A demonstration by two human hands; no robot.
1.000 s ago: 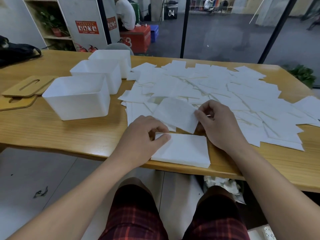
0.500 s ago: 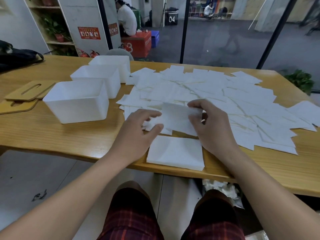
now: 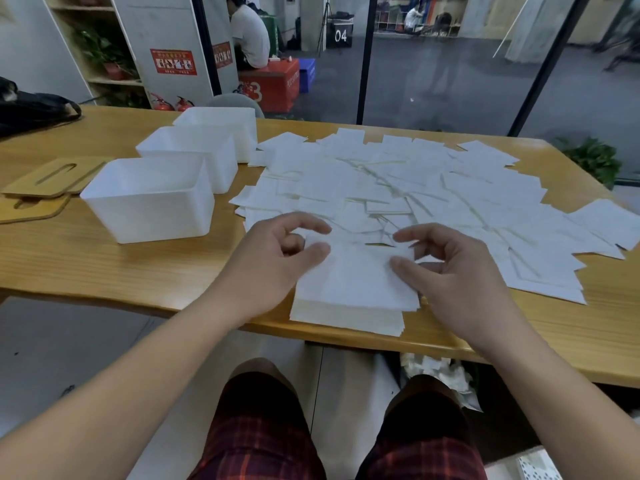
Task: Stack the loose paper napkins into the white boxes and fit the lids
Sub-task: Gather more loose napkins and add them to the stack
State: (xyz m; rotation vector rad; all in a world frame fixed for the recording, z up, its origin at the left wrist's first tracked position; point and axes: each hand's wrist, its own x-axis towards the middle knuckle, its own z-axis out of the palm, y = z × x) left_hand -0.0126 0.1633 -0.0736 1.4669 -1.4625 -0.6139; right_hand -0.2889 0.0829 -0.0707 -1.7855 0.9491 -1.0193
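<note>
Holding one napkin (image 3: 356,271) at opposite edges, the left hand (image 3: 273,261) and right hand (image 3: 460,271) each pinch it between thumb and fingers just above the napkin stack (image 3: 346,315) at the near edge of the surface (image 3: 104,271). Loose napkins (image 3: 415,188) lie spread beyond and right of the stack; three white boxes (image 3: 152,202) stand open to its left, with wooden lids (image 3: 52,178) further left.

black bag (image 3: 31,109) — cut by left edge | lower lid (image 3: 31,209) — partly covered
</note>
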